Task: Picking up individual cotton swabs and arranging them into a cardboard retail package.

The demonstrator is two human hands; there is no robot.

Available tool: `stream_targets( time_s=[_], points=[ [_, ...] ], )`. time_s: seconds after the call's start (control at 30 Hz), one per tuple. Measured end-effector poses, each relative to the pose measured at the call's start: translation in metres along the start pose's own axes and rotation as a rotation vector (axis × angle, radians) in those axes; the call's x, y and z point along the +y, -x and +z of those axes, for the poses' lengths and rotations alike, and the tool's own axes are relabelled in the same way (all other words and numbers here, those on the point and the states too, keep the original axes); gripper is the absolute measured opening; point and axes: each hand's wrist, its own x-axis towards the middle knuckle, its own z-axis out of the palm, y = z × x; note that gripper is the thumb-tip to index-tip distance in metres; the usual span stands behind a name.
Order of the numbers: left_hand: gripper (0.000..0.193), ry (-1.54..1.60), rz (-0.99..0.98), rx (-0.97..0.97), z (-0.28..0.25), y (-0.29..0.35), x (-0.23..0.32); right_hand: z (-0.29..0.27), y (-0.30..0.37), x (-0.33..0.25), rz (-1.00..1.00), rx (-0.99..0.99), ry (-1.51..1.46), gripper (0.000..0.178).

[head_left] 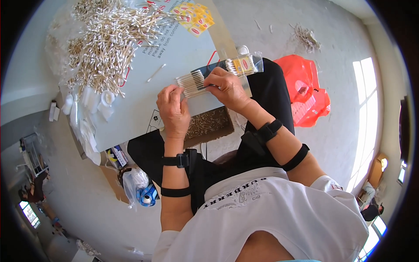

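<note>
A long clear plastic pack of cotton swabs lies slanted across the table's near right edge. One row of swabs sits at its left part. Another row with a yellow card shows toward its right end, and a dark strip lies between them. My left hand is closed at the lower left end of the pack, fingers curled and thumb against them. On the pack's middle, just right of the left row, my right hand pinches with thumb and fingers. The fingertips of both hands are partly hidden.
A big heap of loose cotton swabs covers the table's far left, with yellow cards beside it. A single swab lies mid-table. Below the edge is a cardboard box of swabs; a red plastic bag lies on the floor.
</note>
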Motion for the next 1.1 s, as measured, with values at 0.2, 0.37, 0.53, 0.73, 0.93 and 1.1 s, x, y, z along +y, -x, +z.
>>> stream_targets(
  time_s=[0.2,0.37,0.53,0.73,0.93,1.1],
  points=[
    [0.024,-0.018,0.021,-0.026,-0.004,-0.004,-0.003,0.015,0.000,0.009,-0.159,0.000,0.265,0.010],
    [0.022,-0.035,0.048,-0.030,0.002,-0.004,-0.006,0.019,-0.001,0.018,-0.297,0.013,0.418,0.012],
    [0.020,-0.040,0.040,-0.023,0.004,-0.003,-0.006,0.015,-0.004,0.016,-0.387,-0.025,0.482,0.013],
    [0.016,0.023,0.034,0.019,0.009,-0.001,-0.006,0.008,-0.005,0.015,-0.395,-0.069,0.480,0.011],
    [0.015,0.043,0.050,0.038,0.010,-0.001,-0.006,0.006,-0.005,0.009,-0.405,-0.100,0.450,0.011],
    [0.016,0.024,0.058,0.041,0.011,0.001,-0.008,0.003,0.002,0.004,-0.365,-0.147,0.420,0.008]
  ],
)
